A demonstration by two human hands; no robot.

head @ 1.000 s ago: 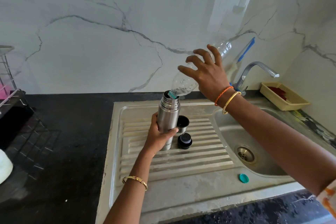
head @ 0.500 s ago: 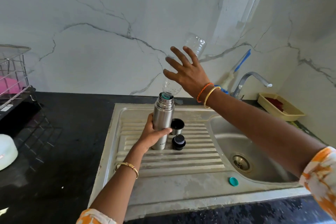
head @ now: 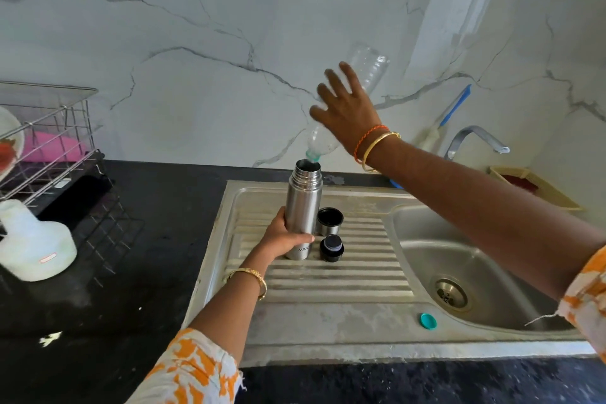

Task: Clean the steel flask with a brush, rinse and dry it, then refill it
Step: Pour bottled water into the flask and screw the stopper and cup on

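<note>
Steel flask: upright on the ribbed drainboard of the steel sink, mouth uncapped, just left of its two loose parts.
My left hand: fingers and thumb wrapped round the flask's lower body, pinning it to the surface.
My right hand: raised above the flask, holding a clear plastic bottle. The fingers look spread over its near side – how the thumb lies behind it I cannot tell.
Bottle angle: steeply tipped, base high and to the right, green neck right at the flask's rim. It looks nearly empty.
What has changed: a second ago the bottle lay lower, closer to level, its neck at the mouth; now its base has swung up much higher. The left hand's grip on the flask has stayed the same, and the view has pulled back a little, showing more of the dish rack on the left.
What it means: I judge this the refill step, close to its end – the last water is draining out. Capping the flask would come next.
Flask's parts: the cup lid sits mouth up, touching the flask's right side; the black stopper stands just in front of it.
Bottle cap: small, teal, lying on the sink's front ledge, well apart from the flask.
Brush: blue-handled, leaning on the marble wall beside the tap.
</note>
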